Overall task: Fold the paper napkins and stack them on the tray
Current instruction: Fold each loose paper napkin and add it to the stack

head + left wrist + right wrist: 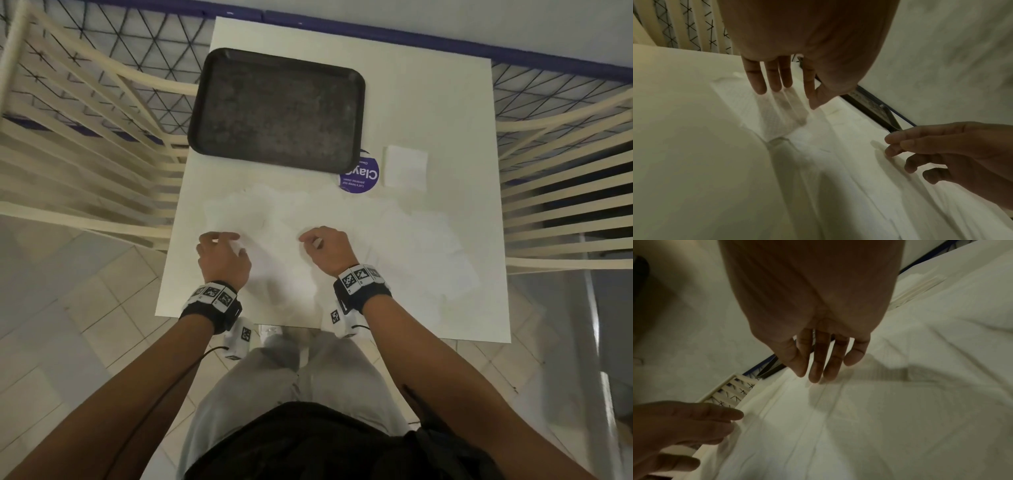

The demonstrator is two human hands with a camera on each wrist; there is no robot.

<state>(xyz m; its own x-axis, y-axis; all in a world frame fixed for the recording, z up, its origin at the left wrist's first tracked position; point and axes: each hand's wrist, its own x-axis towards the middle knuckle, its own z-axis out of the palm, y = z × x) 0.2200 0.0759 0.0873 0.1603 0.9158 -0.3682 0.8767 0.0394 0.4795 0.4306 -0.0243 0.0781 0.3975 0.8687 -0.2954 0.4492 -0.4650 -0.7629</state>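
Several unfolded white paper napkins [274,219] lie spread and overlapping across the middle of the white table [445,113]. My left hand [233,245] hovers over the left part of one napkin [772,120], fingers [774,78] straight, nothing held. My right hand [313,241] is beside it, its straight fingertips [815,374] touching or just above the napkin [859,418]. The black tray [277,109] sits at the far side with nothing on it. One small folded napkin [406,170] lies to the right of the tray.
A round purple sticker [361,178] is partly under the tray's near right corner. More flat napkins [428,246] cover the table's right side. Cream slatted chairs [85,144] stand left and right of the table, and a netted rail runs behind.
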